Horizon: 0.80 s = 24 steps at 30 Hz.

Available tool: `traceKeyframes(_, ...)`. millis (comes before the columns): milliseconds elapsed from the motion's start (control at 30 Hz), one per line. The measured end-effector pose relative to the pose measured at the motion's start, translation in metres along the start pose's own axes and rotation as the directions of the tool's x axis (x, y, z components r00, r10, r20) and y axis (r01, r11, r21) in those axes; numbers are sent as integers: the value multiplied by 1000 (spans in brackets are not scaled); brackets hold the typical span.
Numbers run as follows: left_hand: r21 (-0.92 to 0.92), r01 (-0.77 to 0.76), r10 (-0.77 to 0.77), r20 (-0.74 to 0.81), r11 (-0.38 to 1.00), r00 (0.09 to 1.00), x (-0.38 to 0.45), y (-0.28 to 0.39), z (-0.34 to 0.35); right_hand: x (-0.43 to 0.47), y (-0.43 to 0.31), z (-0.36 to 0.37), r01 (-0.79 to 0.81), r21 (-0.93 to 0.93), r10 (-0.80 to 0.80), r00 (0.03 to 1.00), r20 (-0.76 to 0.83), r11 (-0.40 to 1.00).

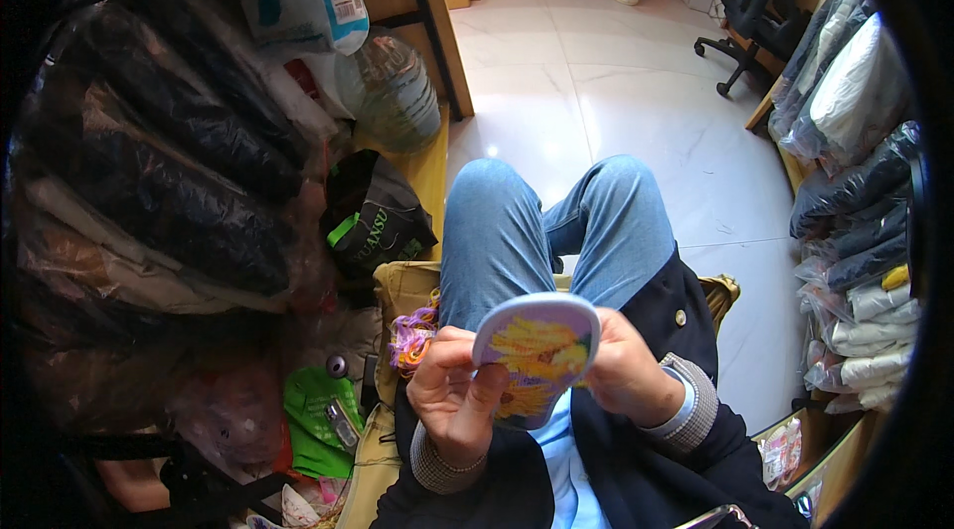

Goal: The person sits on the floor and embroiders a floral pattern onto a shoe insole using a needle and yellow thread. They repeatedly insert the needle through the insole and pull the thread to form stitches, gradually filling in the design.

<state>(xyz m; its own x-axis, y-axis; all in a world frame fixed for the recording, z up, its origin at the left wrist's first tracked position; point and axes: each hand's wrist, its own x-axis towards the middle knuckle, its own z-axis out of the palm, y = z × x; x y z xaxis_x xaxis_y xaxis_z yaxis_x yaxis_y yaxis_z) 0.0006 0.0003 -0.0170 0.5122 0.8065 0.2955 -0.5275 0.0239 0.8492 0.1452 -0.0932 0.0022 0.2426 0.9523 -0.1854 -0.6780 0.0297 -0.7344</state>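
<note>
An embroidered insole (pixel 536 354), with yellow flowers on a lilac ground and a pale blue rim, is held up over my lap. My left hand (pixel 455 391) pinches its left edge, the thumb lying across the stitched face. At the opposite edge, my right hand (pixel 633 372) grips the insole, its fingertips partly hidden behind it. Whether a needle is in either hand cannot be seen. A bundle of purple, orange and yellow thread (pixel 414 339) lies beside my left hand, on the tan seat cover (pixel 391 372).
Plastic-wrapped garments (pixel 171 179) crowd the left side. More wrapped clothes (pixel 857 290) are stacked at the right. A black bag (pixel 380 220) and a green pouch (pixel 317 417) lie at my left. A wheeled office chair (pixel 768 15) stands on the tiled floor (pixel 514 45) ahead.
</note>
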Motion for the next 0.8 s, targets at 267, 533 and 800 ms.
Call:
traceKeyframes(267,-370,253,-235,95,894,968,1,-11,1,10,7,-1,70,246,-85,995,54,967)
traceKeyframes(533,-872,486,-327,442,62,835,23,-13,-32,-13,-49,-45,570,-367,-655,737,-165,735)
traceKeyframes(800,-748,604,-164,656,-276,737,7,-33,-16,-24,-33,1,424,-896,-723,577,380,-133)
